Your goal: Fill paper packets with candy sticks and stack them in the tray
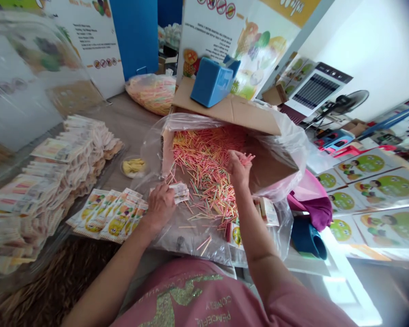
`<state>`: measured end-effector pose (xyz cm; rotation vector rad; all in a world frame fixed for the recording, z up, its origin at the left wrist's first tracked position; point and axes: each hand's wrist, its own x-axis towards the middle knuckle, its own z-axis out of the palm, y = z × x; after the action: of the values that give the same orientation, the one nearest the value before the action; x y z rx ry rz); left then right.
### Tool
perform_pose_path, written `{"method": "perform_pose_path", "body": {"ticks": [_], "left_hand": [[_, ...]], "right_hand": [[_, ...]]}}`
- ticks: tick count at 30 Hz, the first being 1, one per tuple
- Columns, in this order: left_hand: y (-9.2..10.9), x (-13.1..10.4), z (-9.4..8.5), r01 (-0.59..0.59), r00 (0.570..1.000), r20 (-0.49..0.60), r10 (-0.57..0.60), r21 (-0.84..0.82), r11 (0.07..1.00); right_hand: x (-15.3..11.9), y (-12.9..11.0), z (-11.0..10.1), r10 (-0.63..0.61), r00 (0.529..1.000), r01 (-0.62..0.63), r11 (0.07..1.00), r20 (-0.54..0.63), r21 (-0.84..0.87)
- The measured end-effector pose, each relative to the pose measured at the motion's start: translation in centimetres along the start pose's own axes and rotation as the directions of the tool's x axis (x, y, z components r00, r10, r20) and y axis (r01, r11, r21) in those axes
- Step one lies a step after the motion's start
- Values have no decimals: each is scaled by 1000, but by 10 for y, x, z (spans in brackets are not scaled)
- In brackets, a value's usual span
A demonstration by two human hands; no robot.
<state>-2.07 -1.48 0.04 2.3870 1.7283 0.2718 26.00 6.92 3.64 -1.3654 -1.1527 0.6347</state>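
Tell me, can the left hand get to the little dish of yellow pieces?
Probably yes: the dish is close by, and nothing tall stands between. But the left hand holds a packet, so it might need to let go.

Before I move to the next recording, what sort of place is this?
Probably a packing workroom, likely for sweets: an open brown cardboard box holds loose, thin, multicoloured sticks, small white printed packets lie in overlapping rows to the left, and white cartons with green ovals are stacked to the right.

Matt cardboard box (248, 113), glossy liner (291, 136)
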Motion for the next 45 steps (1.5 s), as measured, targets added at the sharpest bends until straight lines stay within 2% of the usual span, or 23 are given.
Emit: {"method": "perform_pose_path", "body": {"ticks": [3,5,8,11,13,16,18,20,24,27,31,35,39,45], "left_hand": [[0,-2,3,-12,999,42,11,14,1000],[-1,-4,5,-24,998,66,23,8,1000],[-5,-6,5,-36,998,58,38,-25,999],[-12,-6,4,-34,999,6,35,-99,994],[-16,-5,3,-6,999,-42,-1,-168,986],[-21,-3,1,-2,988,-146,-48,-321,947],[-23,-2,0,-47,970,-234,-65,-446,894],[-23,0,0,-73,955,-275,-110,-578,813],[-17,4,4,-26,963,-178,-202,-808,589],[-10,7,9,1,965,-125,-231,-878,478],[1,9,13,37,958,-80,-276,-918,394],[10,13,12,37,966,-48,-254,-947,319],[17,21,8,15,968,-72,-241,-940,341],[23,30,12,-29,964,-117,-237,-938,345]], "right_hand": [[-7,-5,50,76,983,-105,979,169,175],[-14,0,84,60,972,-108,973,228,202],[-28,17,120,45,929,-57,998,368,22],[-36,31,133,94,837,18,980,539,-199],[-37,32,131,126,820,-38,985,559,-167],[-31,23,120,113,853,-165,985,509,58],[-27,13,111,75,875,-172,971,478,164],[-27,2,101,61,890,-191,950,453,246],[-36,-21,82,78,912,-241,896,403,372],[-47,-39,72,42,914,-205,907,404,367],[-60,-53,63,-72,863,-147,911,499,385],[-69,-50,54,-128,815,-71,946,566,317],[-74,-48,45,-116,791,4,983,600,185],[-75,-56,41,-163,740,52,981,652,186]]}}
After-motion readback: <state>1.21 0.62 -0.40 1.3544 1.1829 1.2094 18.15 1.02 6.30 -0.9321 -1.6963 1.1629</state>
